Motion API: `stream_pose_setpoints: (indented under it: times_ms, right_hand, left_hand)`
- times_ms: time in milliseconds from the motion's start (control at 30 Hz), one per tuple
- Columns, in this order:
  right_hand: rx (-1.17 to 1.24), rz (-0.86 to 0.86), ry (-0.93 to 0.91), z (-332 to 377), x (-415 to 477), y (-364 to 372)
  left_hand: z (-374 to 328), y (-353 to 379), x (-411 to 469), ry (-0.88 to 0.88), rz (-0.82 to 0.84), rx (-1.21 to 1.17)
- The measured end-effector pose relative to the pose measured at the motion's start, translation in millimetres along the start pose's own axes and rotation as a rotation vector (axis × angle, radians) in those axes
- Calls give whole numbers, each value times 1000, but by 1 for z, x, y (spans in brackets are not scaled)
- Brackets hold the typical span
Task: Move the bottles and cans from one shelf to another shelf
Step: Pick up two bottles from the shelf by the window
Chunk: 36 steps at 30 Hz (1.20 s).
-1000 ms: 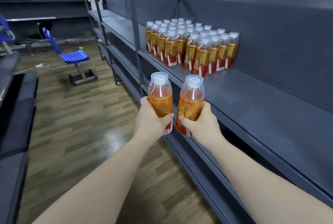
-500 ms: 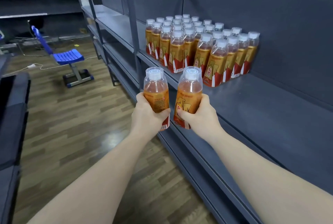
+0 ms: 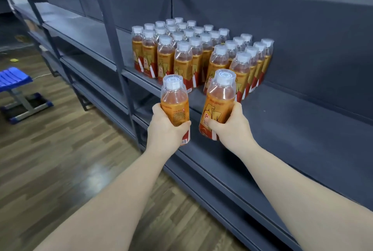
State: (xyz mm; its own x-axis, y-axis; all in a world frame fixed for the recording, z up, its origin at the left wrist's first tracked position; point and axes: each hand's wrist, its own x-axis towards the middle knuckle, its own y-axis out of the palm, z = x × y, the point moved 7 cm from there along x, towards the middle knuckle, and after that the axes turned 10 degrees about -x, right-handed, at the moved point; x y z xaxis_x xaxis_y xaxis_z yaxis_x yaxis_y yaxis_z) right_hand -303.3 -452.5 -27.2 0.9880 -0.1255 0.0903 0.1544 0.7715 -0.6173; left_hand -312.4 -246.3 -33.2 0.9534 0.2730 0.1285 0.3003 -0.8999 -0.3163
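The left hand (image 3: 165, 129) is wrapped round the lower half of one bottle (image 3: 174, 99) and the right hand (image 3: 232, 127) round a second bottle (image 3: 219, 99). On both hands the fingers are curled tight on the label, and both bottles are upright with their white caps on. Compared with a second ago, the block of bottles (image 3: 201, 49) already standing on the shelf (image 3: 292, 121) fills far more of the view. The two carried bottles, which were out over the floor (image 3: 60, 150) well short of the stock, now sit over the shelf's near edge, just in front of the front row. The grip has not altered, only the place, so the person appears to have walked the pair up to the drop-off point. The carrying part of this trip therefore looks nearly done, and setting down is the step in hand. Bare shelf lies to the right of the block and along its near side (the right-hand bottle is already close to the nearest standing ones). Putting the pair down will likely call for care not to knock the front row. A blue chair (image 3: 14, 78) stands far off to the left and plays no part.
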Motion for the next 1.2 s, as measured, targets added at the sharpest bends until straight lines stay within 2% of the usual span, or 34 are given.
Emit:
stream_pose_setpoints:
  times_ms: [500, 767, 1200]
  right_hand:
    - [-23, -96, 113, -30, 79, -7]
    - [-41, -147, 163, -30, 85, -1]
    - [-70, -367, 320, -24, 77, 12]
  left_hand:
    - [-24, 69, 95, 111, 104, 45]
    - [-25, 102, 133, 175, 281, 6]
    - [-7, 112, 159, 252, 503, -84]
